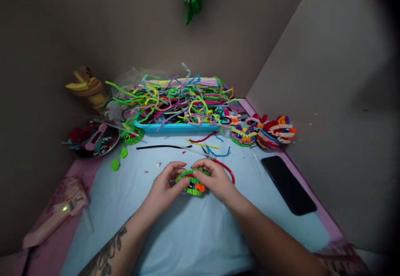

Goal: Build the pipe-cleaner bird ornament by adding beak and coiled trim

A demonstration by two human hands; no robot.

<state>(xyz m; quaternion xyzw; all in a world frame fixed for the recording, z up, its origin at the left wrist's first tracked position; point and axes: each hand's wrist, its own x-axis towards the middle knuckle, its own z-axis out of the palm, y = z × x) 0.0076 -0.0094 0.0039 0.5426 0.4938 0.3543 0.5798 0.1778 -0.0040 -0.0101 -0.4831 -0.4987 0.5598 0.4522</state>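
Both hands meet at the middle of the light blue table top (193, 226). My left hand (164, 185) and my right hand (215, 180) are closed round a small green pipe-cleaner craft piece (192, 181) with red and orange parts. Fingers of both hands pinch its fuzzy green rim. A red pipe cleaner (227, 170) curves out from behind my right hand. Scissors (200, 151) lie just beyond the hands.
A turquoise tray (175, 127) heaped with coloured pipe cleaners stands at the back. Finished pipe-cleaner figures (265, 133) sit at the back right, a black phone (288, 183) at the right. A pink glue gun (59, 213) lies at the left, and a dark dish (93, 142) of bits behind it.
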